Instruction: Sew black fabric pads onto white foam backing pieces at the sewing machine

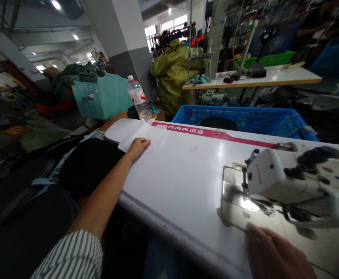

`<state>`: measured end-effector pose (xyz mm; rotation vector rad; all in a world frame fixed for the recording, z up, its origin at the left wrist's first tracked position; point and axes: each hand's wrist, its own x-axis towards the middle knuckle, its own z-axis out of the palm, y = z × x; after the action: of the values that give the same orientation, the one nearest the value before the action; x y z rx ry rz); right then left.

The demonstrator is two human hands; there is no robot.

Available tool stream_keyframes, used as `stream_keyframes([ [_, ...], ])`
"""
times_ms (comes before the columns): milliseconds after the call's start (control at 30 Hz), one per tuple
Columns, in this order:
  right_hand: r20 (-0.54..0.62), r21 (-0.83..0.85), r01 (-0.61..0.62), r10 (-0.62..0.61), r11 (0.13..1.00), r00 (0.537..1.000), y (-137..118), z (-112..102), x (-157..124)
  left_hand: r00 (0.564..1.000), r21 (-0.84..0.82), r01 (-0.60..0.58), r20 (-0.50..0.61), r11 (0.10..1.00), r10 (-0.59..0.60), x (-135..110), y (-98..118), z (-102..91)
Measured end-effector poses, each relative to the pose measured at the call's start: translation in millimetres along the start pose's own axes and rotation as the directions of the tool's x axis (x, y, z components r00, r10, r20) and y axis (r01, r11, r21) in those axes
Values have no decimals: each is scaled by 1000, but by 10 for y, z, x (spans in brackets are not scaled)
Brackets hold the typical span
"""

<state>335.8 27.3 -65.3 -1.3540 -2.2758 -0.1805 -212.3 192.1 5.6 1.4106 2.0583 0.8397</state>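
My left hand (139, 146) reaches to the far left end of the sewing table, its fingers pinched on the edge of a thin white sheet (128, 132) with rounded corners. This sheet lies flat, and whether it is one layer or more I cannot tell. Near the front edge of the metal plate (230, 193) of a white sewing machine (276, 170), my right hand (276, 252) rests on the table with fingers stretched out and nothing visible in them. The machine's lamp lights the needle area. Black padded-looking pieces (90, 166) lie left of the table, beside my left forearm.
A plastic bottle (139, 100) stands behind the white sheet. Behind the white tabletop (175, 182) sits a blue crate (262, 120). A teal bin (102, 97), yellow-green sacks (172, 73) and another worktable (274, 75) are farther back, near a pillar (123, 35).
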Motion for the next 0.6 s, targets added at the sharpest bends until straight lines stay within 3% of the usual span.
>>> stream_keyframes([
  [167,27,1,-10,10,1000,1000,-14,-32,33,984,253,-175,64,951,164,-148,162,88],
  [267,5,5,-2,2,1000,1000,-19,-44,46,975,382,-220,113,898,191,-220,251,193],
  [400,16,5,6,-6,1000,1000,-22,-48,48,981,475,-196,95,858,171,-189,336,235],
  [600,18,39,-27,26,999,999,-82,-97,88,994,436,-104,30,894,102,-40,324,5],
])
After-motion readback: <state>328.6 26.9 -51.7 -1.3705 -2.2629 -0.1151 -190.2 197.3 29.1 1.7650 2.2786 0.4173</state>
